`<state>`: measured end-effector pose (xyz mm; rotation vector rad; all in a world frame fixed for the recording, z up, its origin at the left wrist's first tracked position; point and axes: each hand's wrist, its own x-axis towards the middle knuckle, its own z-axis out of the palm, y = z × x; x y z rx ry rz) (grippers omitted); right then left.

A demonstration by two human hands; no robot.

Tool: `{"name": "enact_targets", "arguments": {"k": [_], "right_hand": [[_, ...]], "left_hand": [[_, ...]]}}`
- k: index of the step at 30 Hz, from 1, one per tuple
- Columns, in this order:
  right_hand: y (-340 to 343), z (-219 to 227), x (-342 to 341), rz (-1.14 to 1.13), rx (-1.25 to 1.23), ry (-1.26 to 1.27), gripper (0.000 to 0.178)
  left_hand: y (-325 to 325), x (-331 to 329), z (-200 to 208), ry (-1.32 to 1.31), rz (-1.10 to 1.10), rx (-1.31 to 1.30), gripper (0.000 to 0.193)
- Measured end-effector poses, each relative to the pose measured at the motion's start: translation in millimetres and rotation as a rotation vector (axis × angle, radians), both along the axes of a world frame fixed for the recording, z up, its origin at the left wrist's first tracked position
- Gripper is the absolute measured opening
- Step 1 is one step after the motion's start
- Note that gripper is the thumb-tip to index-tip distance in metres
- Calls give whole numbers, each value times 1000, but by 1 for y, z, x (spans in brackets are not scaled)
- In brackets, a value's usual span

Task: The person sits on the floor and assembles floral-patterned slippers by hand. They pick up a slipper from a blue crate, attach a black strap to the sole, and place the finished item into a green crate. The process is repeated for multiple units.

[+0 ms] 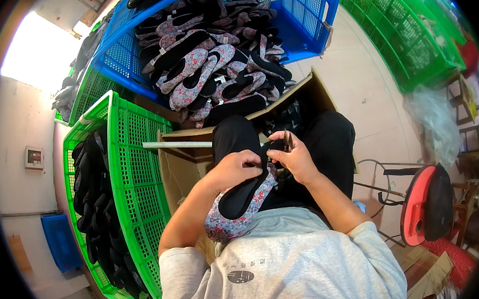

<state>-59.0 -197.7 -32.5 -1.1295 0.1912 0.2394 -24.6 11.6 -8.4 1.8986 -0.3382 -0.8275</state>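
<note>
1. Left hand (239,168): closed on the far end of a floral slipper (217,227), fingers at the edge of its dark opening.
2. Right hand (295,156): just beside the left, fingers bent round a small dark pointed tool (288,140), tip up; exact kind unclear. Cannot tell whether the two hands touch.
3. Slipper: runs from the left hand back toward the body, black insole facing up, near end against the grey shirt (310,259).
4. Black trousers (331,144): knees either side of the right hand, left knee just beyond the left hand.
5. Cardboard box (171,177): left of and beyond the hands, open; pale bar (177,145) across its left part.
6. Green crate (143,171): farther left of the hands, dark footwear (98,195) packed inside.
7. Blue crate (297,24): beyond the box, heaped with floral slippers (189,71).
8. Red round-topped object (414,208): well right of the hands.
9. Clear plastic bag (436,125): farther out, right and beyond; second green crate (393,36) past it.
</note>
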Motion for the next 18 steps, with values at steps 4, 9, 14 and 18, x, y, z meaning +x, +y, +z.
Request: {"name": "enact_targets", "arguments": {"k": [4,9,14,18], "right_hand": [[-8,5,-2,1,-10,27,37],[-22,7,-2,29,-20,87,28],[-50,20,-7,168,-8,104,28],[-72,35,-18,571,-279,-24,39]], "left_hand": [[-10,23,16,267,-66,-16,8],[-11,25,-19,414,-30,-218,11],[-14,29,-29,568,110,-333,17],[-19,29,-24,608,140,-331,17]]}}
